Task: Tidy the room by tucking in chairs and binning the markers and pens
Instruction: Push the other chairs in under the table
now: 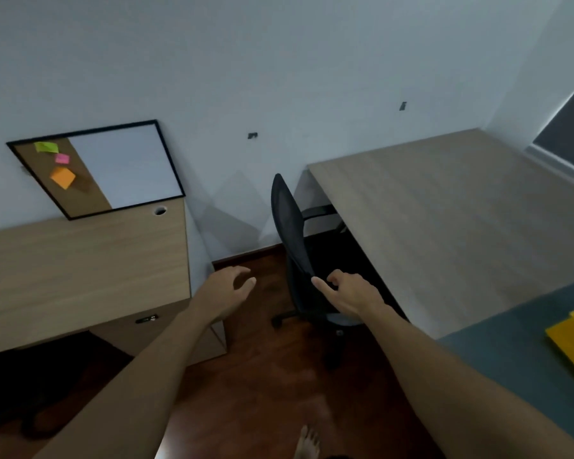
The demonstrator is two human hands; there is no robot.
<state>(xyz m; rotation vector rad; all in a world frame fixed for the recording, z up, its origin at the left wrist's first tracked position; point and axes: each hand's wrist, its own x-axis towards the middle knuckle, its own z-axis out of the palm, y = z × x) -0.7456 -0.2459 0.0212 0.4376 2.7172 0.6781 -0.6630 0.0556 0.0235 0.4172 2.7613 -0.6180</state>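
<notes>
Desk (444, 210) hides chair (289, 223) seat; right hand (348, 293) seemingly touches backrest, fingers spread.

Black mesh chair (287, 223), matt wood-grain desk (444, 207), glossy reddish wood floor (262, 376).

I saw a dim, soft-lit room, brightest on the white wall (279, 61) and fading to near-black under the desk (444, 210) on its right. Faint angular shadows lay on the wall low down, left of that desk. Wide-angle distortion bowed the desk's edges. Detail was smeared and slightly blurred throughout; no glare showed.
</notes>
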